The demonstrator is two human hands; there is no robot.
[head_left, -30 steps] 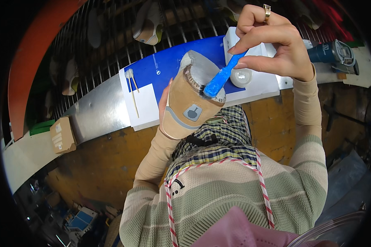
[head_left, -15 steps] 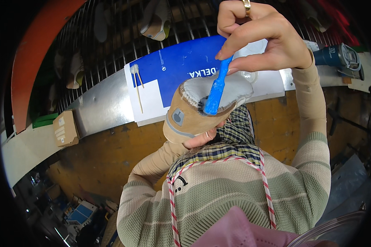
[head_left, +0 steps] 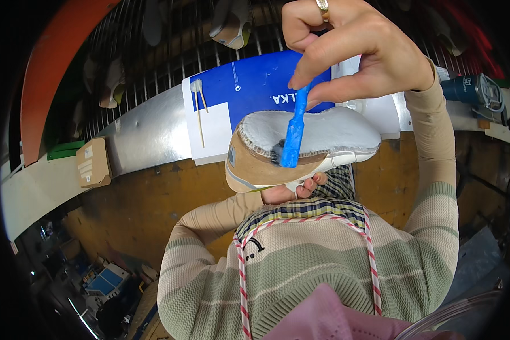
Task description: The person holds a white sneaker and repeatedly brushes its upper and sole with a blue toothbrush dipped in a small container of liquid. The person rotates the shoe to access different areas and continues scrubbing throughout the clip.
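A tan and white shoe upper (head_left: 249, 153) is held bottom up over my lap, its pale stitched underside (head_left: 340, 130) facing me. My left hand (head_left: 294, 191) supports it from below with curled fingers, partly hidden by the shoe. Between thumb and fingers, my right hand (head_left: 360, 54) pinches the blue handle of a small brush (head_left: 294, 133). The brush points downward, and its dark bristles (head_left: 276, 152) touch the stitched edge on the near side of the underside.
A blue sheet (head_left: 255, 73) and white paper (head_left: 212, 136) lie on the metal bench (head_left: 150, 136), with thin white-tipped sticks (head_left: 199, 116) on them. A small cardboard box (head_left: 93, 164) is left, a dark blue tumbler (head_left: 470, 90) right. Beyond, rollers carry more shoes (head_left: 232, 25).
The shoe has turned so that more of its underside and length show, its toe now toward the right. My right hand and the brush have shifted slightly left and down along the edge.
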